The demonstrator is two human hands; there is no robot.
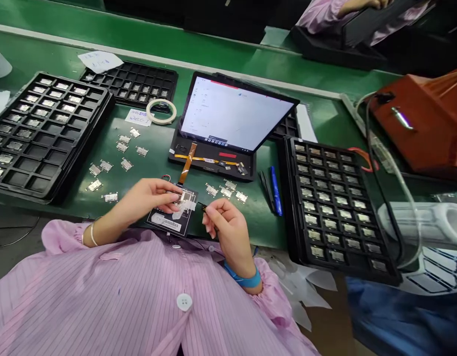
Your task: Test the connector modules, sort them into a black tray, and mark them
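My left hand [151,200] is over the black circuit board [169,210] at the table's front edge. Its thumb and fingers pinch a small silver module, mostly hidden by the fingertips. White tape [184,210] and a barcode label lie on the board. Just right of it, my right hand [226,222] pinches a small dark connector piece [202,204], apart from the table. An orange ribbon cable [187,163] runs from the board up to a tablet screen [236,111], which is lit and leans on a black base. Several loose silver modules [227,191] lie beside the right hand.
Black compartment trays with silver modules stand left [46,133] and right [334,207]. Loose modules [126,164] are scattered near the left tray. A tape roll [161,111], a blue pen [276,190] and dark tweezers [266,190] lie around. Another person's arm [325,15] shows at the back.
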